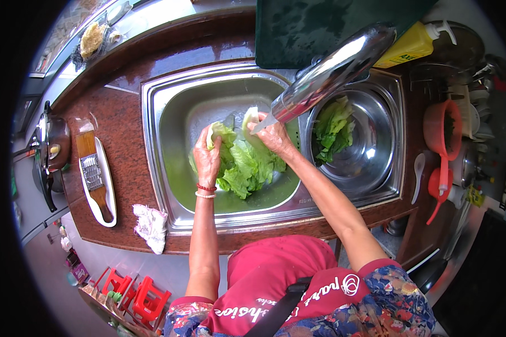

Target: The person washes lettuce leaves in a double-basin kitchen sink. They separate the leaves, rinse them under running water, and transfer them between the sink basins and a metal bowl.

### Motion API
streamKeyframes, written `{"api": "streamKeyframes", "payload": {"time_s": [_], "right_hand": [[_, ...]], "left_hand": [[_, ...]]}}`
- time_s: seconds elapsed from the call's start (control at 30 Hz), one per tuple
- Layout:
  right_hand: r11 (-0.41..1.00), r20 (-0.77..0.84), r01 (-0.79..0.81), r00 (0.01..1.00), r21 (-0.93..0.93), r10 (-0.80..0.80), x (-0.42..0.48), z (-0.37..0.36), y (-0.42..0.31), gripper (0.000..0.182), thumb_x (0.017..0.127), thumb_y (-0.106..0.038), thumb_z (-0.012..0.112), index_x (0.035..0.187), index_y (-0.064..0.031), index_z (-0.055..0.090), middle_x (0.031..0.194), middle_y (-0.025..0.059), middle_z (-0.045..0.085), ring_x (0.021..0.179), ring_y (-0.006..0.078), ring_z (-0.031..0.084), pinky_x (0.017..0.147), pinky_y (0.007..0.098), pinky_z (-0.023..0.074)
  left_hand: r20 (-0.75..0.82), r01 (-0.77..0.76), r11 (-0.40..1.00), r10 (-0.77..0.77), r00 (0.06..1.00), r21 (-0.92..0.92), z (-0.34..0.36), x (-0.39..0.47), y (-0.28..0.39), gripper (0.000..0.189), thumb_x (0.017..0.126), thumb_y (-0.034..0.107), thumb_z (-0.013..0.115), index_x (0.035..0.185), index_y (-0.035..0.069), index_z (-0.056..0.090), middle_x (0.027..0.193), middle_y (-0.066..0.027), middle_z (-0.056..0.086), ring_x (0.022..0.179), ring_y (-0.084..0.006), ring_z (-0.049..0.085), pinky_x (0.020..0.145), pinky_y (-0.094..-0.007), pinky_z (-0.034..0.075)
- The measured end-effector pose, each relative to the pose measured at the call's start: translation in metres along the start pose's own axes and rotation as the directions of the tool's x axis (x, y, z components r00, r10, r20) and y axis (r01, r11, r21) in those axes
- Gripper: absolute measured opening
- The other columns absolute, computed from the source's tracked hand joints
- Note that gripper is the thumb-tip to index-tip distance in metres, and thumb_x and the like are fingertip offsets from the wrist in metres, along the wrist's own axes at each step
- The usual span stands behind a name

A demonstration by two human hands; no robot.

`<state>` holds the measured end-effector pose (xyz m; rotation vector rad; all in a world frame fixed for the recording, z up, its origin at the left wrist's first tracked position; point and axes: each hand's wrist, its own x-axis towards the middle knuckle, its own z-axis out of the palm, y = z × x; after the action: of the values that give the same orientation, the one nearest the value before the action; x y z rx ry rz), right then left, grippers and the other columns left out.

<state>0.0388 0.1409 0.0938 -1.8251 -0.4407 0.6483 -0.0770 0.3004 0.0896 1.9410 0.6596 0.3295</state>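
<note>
Over the left basin of a steel sink [168, 105], my left hand [206, 158] grips a green lettuce leaf [220, 134] by its edge. A second lettuce leaf [253, 126], its pale stem end upward, is pinched in my right hand [273, 135]. Water runs from the chrome faucet [320, 76] right by my right fingers. Below and between both hands, more loose lettuce leaves [246, 170] lie in the basin. To the right, a round steel bowl [369, 139] sits in the second basin with several lettuce leaves [335, 130] along its left side.
On the left counter are a grater [92, 170] on a white tray [109, 189], a crumpled cloth [150, 225] and a pressure cooker [52, 143]. A dark green board [303, 38] and yellow soap bottle [409, 44] stand behind. Right: a pink strainer [432, 130] and white spoon [418, 177].
</note>
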Motion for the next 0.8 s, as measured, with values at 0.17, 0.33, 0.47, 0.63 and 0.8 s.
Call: {"api": "streamKeyframes", "payload": {"time_s": [0.17,0.33,0.47,0.63,0.8], "right_hand": [[0.978,0.037,0.131,0.990,0.160,-0.139,0.004,0.012,-0.028,0.025,0.079,-0.014,0.057,0.098,0.0012,0.059,0.091,0.0028,0.060,0.084,0.0090,0.053,0.076,0.0250,0.0442],[0.775,0.248,-0.162,0.969,0.611,0.007,-0.001,0.009,-0.033,0.025,0.087,-0.022,0.055,0.104,-0.0045,0.057,0.098,-0.0015,0.056,0.087,0.0056,0.051,0.077,0.0226,0.0406],[0.658,0.300,-0.216,0.954,0.722,-0.016,-0.007,0.003,-0.036,0.035,0.088,-0.023,0.054,0.118,-0.0052,0.050,0.113,0.0006,0.053,0.100,0.0080,0.049,0.086,0.0250,0.0386],[0.599,0.301,-0.219,0.953,0.770,-0.038,-0.015,-0.012,-0.054,0.039,0.090,-0.037,0.046,0.117,-0.0104,0.051,0.091,-0.0063,0.052,0.084,0.0027,0.046,0.076,0.0233,0.0371],[0.421,0.319,-0.288,0.948,0.860,-0.003,-0.005,-0.024,-0.046,0.043,0.091,-0.047,0.040,0.110,-0.0104,0.054,0.089,-0.0037,0.053,0.080,0.0070,0.049,0.073,0.0233,0.0387]], "left_hand": [[0.101,-0.031,0.971,0.057,0.993,-0.239,0.016,0.006,0.041,0.043,0.077,0.002,0.047,0.120,0.002,0.049,0.110,-0.0123,0.057,0.102,-0.0204,0.054,0.088,-0.0308,0.042],[0.296,-0.010,0.958,0.098,0.950,-0.286,0.016,0.004,0.073,0.059,0.072,0.007,0.053,0.128,0.004,0.033,0.116,-0.0156,0.046,0.107,-0.0256,0.048,0.092,-0.0339,0.039],[0.225,-0.117,0.977,0.156,0.962,-0.178,0.024,0.004,0.063,0.067,0.071,0.021,0.072,0.125,0.004,0.036,0.115,-0.0143,0.049,0.105,-0.0251,0.051,0.090,-0.0342,0.041],[0.152,-0.168,0.960,0.205,0.967,-0.225,0.029,0.013,0.078,0.055,0.073,0.009,0.070,0.120,0.003,0.042,0.099,-0.0100,0.061,0.090,-0.0198,0.059,0.081,-0.0308,0.047],[0.018,-0.180,0.964,0.187,0.982,-0.195,0.046,0.020,0.084,0.040,0.077,0.003,0.063,0.113,0.002,0.046,0.092,-0.0090,0.063,0.083,-0.0163,0.061,0.072,-0.0294,0.050]]}}
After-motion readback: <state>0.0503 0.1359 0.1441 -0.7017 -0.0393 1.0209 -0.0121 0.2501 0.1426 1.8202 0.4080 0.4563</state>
